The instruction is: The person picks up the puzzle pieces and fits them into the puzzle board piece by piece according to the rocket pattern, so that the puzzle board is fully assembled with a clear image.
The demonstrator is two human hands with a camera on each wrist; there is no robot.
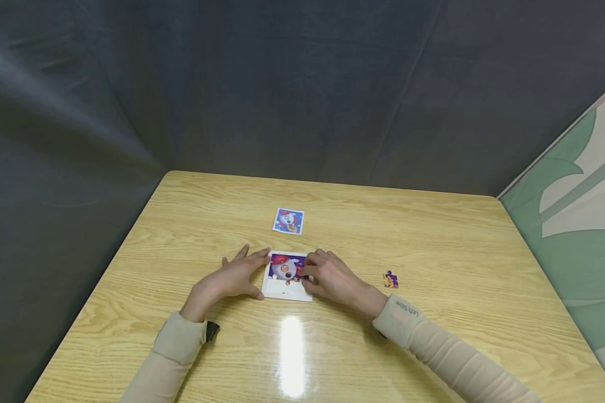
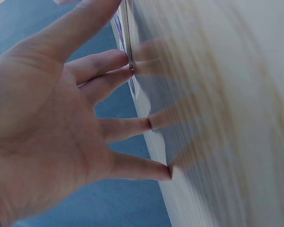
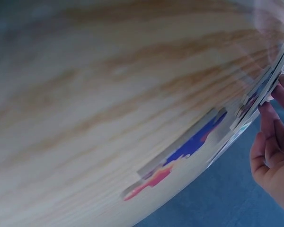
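Note:
A white-framed jigsaw puzzle (image 1: pixel 286 290) lies on the table, its upper part showing a purple picture with a grey round shape and red top. Its lower part is bare white. My left hand (image 1: pixel 234 278) rests at the puzzle's left edge, thumb at the lower corner and forefinger at the upper one. In the left wrist view the fingers (image 2: pixel 128 127) are straight and spread, tips on the tabletop. Over the puzzle's right side, my right hand (image 1: pixel 333 278) bends its fingers and pinches a puzzle piece, mostly hidden by them.
A loose purple and orange puzzle piece (image 1: pixel 391 279) lies right of the right hand, seen close in the right wrist view. Beyond the puzzle is a small picture card (image 1: pixel 288 221). Dark cloth (image 1: pixel 302 95) hangs behind the wooden table (image 1: pixel 206 207); a leaf-patterned panel (image 1: pixel 575 235) borders its right.

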